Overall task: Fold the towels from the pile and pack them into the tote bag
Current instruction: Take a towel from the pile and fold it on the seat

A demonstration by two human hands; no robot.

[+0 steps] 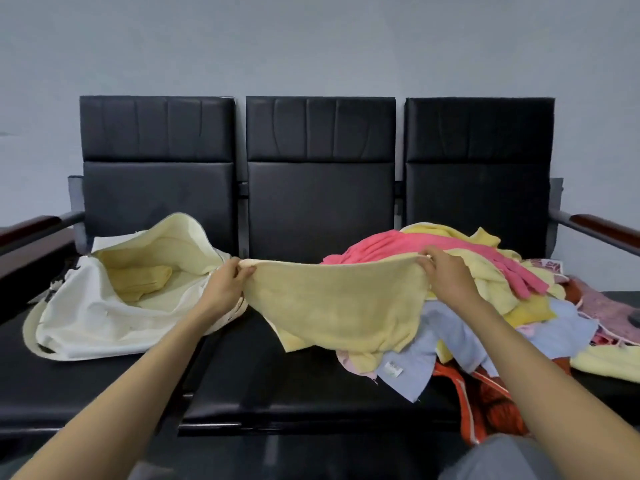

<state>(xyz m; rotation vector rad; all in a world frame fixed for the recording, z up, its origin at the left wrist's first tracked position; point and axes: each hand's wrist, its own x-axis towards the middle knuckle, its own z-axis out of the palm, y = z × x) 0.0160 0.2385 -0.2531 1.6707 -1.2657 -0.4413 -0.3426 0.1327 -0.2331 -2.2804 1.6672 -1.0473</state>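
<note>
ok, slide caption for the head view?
Left hand and right hand hold a yellow towel spread between tote bag and towel pile.

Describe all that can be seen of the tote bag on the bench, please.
The tote bag looks like soft cream-white cloth with a pale yellow lining. It lies slumped on its side on the left seat of the black bench, with its mouth gaping open. One folded yellow towel lies inside. Small dark marks show at its left edge.
</note>
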